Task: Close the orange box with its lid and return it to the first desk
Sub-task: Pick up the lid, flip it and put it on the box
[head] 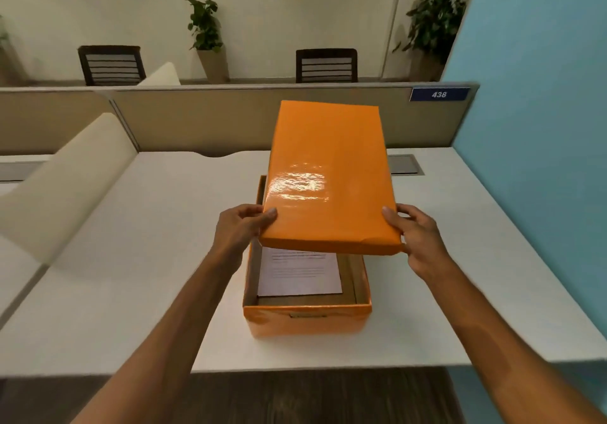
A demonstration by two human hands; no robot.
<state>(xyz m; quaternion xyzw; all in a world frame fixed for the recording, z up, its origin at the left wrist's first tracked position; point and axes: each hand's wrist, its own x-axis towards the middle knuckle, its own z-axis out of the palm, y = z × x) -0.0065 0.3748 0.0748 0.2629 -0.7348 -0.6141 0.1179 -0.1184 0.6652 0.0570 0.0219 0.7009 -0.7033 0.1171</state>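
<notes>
An open orange box point(307, 320) stands on the white desk point(147, 259) near its front edge. A printed sheet of paper point(299, 272) lies inside it. The glossy orange lid point(328, 174) hovers above the box, tilted with its far end raised, and it hides the box's far half. My left hand point(243, 226) grips the lid's near left corner, thumb on top. My right hand point(417, 233) grips the near right corner the same way.
A beige partition point(203, 121) with a blue "438" label point(439, 94) runs behind the desk. A blue wall point(542, 128) bounds the right side. A cream divider point(65, 187) separates a neighbouring desk on the left. A grey cable hatch point(404, 165) sits at the back right. Chairs and plants stand beyond.
</notes>
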